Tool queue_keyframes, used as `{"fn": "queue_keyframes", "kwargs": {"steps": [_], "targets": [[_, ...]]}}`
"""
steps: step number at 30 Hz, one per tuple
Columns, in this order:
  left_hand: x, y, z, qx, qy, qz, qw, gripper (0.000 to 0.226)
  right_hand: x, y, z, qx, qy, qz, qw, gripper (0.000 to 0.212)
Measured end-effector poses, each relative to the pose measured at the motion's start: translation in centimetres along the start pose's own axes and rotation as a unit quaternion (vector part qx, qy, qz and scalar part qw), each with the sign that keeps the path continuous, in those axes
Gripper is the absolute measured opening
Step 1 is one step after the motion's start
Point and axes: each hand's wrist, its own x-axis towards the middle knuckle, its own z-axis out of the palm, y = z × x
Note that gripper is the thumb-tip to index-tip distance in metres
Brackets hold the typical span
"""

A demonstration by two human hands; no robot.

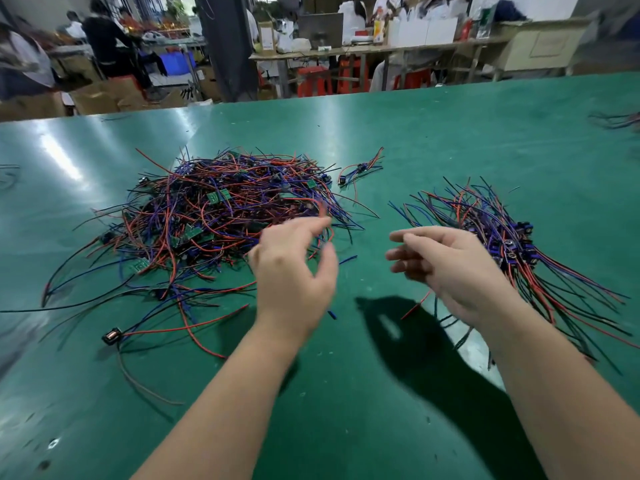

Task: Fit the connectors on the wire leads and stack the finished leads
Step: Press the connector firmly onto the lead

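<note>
A big tangled heap of red, blue and black wire leads (221, 216) with small green boards lies on the green table at the left. A neater stack of leads with dark connectors (512, 244) lies at the right. My left hand (294, 268) hovers at the heap's right edge, fingers loosely spread and blurred, with a red wire curving just beyond the fingertips; whether it holds that wire is unclear. My right hand (446, 268) hovers beside the stack, fingers relaxed and pointing left, holding nothing I can see.
A single lead with a black coil part (111, 336) lies near the front left. A small separate bundle (360, 169) lies behind the two piles. The green table (346, 393) runs wide. People, stools and benches stand beyond its far edge.
</note>
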Motion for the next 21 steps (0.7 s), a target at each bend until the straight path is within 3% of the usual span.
{"fn": "queue_keyframes", "kwargs": {"steps": [4, 7, 9, 11, 12, 15, 18, 21], "targets": [[-2.8, 3.7, 1.7, 0.045, -0.103, 0.129, 0.985, 0.018, -0.3, -0.1, 0.8, 0.181, -0.081, 0.068, 0.978, 0.020], [-4.0, 4.4, 2.4, 0.040, -0.154, 0.154, 0.975, 0.007, -0.3, 0.0, 0.3, 0.143, -0.052, 0.043, 0.987, 0.009], [-4.0, 4.2, 2.3, -0.008, -0.176, 0.069, 0.982, 0.009, -0.3, -0.1, 0.0, 0.109, -0.054, 0.026, 0.992, 0.009], [-3.2, 3.7, 2.2, -0.105, -0.182, -0.088, 0.974, 0.019, -0.4, -0.3, -0.1, 0.119, -0.080, 0.011, 0.990, 0.014], [-2.6, 3.3, 2.2, -0.173, -0.179, -0.178, 0.952, 0.024, -0.5, -0.4, -0.1, 0.124, -0.101, 0.006, 0.987, 0.020], [-0.7, 2.1, 2.1, -0.356, -0.166, -0.396, 0.830, 0.035, -1.0, -0.3, 0.3, 0.103, -0.179, -0.007, 0.979, 0.026], [0.1, 1.1, 1.9, -0.449, -0.090, -0.475, 0.752, 0.038, -1.3, 0.1, 0.6, 0.047, -0.240, -0.020, 0.969, 0.021], [0.3, 0.7, 1.8, -0.504, -0.043, -0.516, 0.692, 0.021, -1.6, 0.2, 0.6, -0.010, -0.291, -0.018, 0.957, 0.022]]}}
